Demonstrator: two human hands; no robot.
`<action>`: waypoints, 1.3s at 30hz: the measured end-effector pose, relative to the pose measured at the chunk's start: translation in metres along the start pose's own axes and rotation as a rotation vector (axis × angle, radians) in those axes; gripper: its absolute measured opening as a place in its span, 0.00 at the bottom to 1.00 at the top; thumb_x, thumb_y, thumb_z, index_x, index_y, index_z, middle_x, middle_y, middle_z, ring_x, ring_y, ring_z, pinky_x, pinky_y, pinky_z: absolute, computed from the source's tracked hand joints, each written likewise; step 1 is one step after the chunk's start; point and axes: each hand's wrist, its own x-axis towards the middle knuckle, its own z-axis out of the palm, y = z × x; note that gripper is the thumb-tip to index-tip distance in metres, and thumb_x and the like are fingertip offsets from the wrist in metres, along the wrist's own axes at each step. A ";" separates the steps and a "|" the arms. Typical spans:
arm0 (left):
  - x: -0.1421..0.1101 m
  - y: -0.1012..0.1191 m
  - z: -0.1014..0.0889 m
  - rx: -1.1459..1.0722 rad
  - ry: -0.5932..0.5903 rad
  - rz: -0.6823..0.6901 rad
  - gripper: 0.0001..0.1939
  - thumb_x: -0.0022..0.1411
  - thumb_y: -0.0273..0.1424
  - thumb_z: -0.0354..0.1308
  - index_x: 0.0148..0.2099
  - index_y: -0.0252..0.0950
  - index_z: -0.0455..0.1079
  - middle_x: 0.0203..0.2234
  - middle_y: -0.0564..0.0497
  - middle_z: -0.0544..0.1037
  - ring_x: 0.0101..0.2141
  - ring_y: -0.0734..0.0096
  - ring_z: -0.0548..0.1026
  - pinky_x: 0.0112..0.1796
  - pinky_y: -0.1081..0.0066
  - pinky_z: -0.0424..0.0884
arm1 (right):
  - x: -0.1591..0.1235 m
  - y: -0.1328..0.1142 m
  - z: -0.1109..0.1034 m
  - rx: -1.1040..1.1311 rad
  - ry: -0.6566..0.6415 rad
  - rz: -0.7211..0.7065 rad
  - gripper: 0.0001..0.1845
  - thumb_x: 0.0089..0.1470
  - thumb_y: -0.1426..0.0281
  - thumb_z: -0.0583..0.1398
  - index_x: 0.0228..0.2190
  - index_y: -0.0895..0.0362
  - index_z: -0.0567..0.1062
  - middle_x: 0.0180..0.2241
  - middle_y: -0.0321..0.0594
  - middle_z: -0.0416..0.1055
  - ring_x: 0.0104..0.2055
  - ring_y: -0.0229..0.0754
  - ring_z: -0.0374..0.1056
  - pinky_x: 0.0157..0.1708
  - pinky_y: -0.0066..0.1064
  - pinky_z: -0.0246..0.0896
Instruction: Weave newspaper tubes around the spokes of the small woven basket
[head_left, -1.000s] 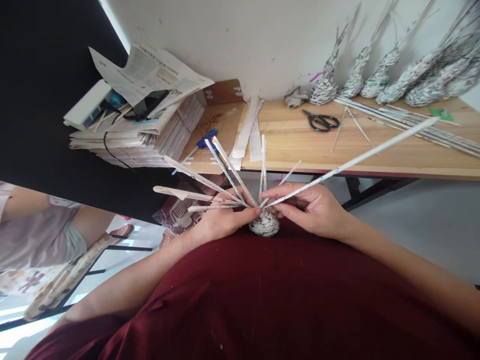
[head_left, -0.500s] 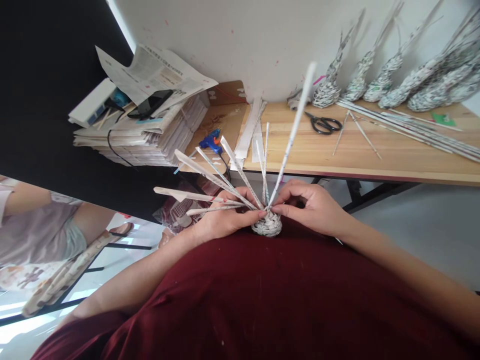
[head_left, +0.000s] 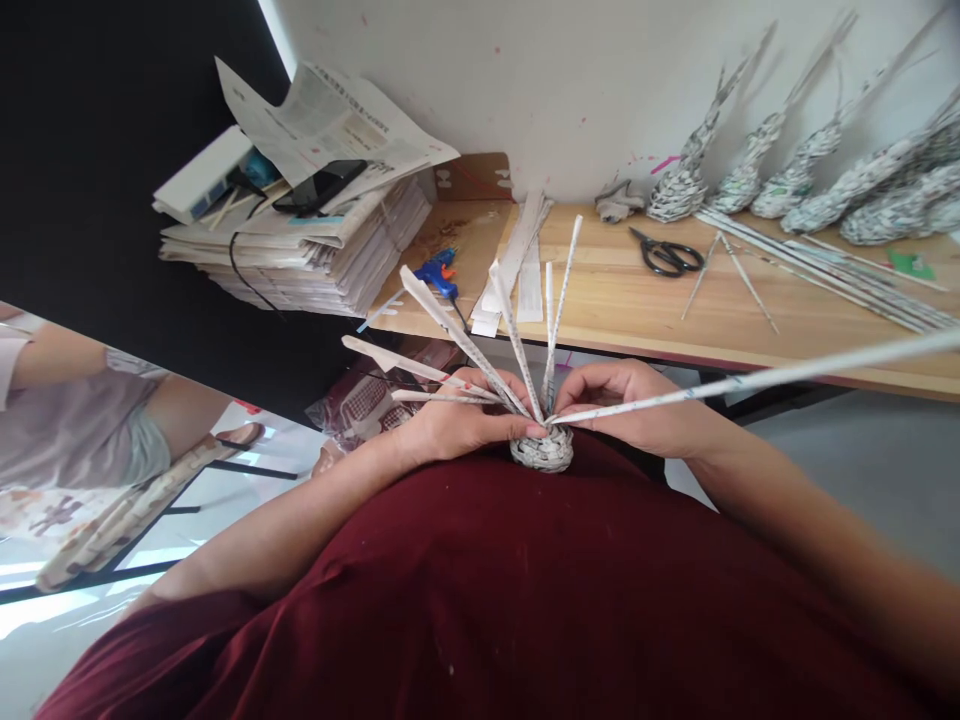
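Note:
A small rounded weaving of rolled newspaper (head_left: 541, 452) rests against the dark red shirt. Several paper tubes (head_left: 469, 345) fan up and out from its top. My left hand (head_left: 472, 420) is closed on its left side, thumb on the rim and fingers behind the tubes. My right hand (head_left: 619, 400) pinches at the right of the rim, at the base of the tubes; its fingertips are partly hidden. One long paper tube (head_left: 720, 385) runs from the rim across my right hand toward the right edge of the view.
On the wooden bench (head_left: 600, 310) lie black scissors (head_left: 667, 255), a blue glue gun (head_left: 439, 275), paper strips (head_left: 517, 260) and long paper tubes (head_left: 832, 275). Woven newspaper pieces (head_left: 679, 185) lean on the wall. A newspaper stack (head_left: 300, 265) stands left. Another person (head_left: 90, 410) sits at far left.
The long paper tube has swung from standing upright down to the right, across my right hand. Both hands stay at the weaving's rim. The camera view has shifted slightly.

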 end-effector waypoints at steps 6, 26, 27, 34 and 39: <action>0.001 0.000 -0.008 -0.033 -0.061 0.132 0.11 0.52 0.34 0.72 0.34 0.33 0.78 0.33 0.46 0.82 0.36 0.65 0.79 0.41 0.66 0.76 | 0.004 0.002 -0.001 0.145 -0.046 0.076 0.15 0.46 0.64 0.72 0.34 0.56 0.76 0.27 0.35 0.75 0.29 0.37 0.70 0.31 0.29 0.65; 0.007 -0.027 0.004 -0.097 0.360 0.267 0.46 0.40 0.39 0.79 0.57 0.40 0.58 0.37 0.52 0.76 0.34 0.69 0.77 0.36 0.71 0.72 | 0.001 0.004 0.003 0.232 -0.112 0.093 0.15 0.50 0.64 0.71 0.37 0.56 0.76 0.28 0.33 0.73 0.27 0.33 0.66 0.26 0.25 0.63; 0.007 -0.029 0.003 -0.012 0.448 0.293 0.48 0.37 0.39 0.80 0.56 0.41 0.58 0.36 0.53 0.75 0.32 0.71 0.75 0.34 0.72 0.71 | 0.000 0.004 0.003 0.236 -0.109 0.093 0.15 0.50 0.64 0.71 0.38 0.56 0.76 0.28 0.33 0.73 0.27 0.33 0.66 0.26 0.25 0.63; 0.001 -0.027 -0.003 0.490 0.485 0.281 0.30 0.44 0.47 0.75 0.25 0.37 0.57 0.17 0.61 0.58 0.20 0.81 0.55 0.21 0.74 0.50 | -0.008 0.004 0.007 0.241 -0.080 0.101 0.16 0.50 0.63 0.70 0.38 0.57 0.75 0.27 0.32 0.71 0.27 0.33 0.65 0.26 0.25 0.62; 0.003 -0.023 0.004 0.612 0.576 0.531 0.25 0.51 0.42 0.73 0.23 0.35 0.60 0.17 0.60 0.61 0.20 0.80 0.58 0.21 0.76 0.55 | -0.010 0.012 0.010 0.261 -0.044 0.097 0.15 0.54 0.64 0.68 0.41 0.56 0.74 0.28 0.32 0.71 0.27 0.33 0.64 0.26 0.24 0.61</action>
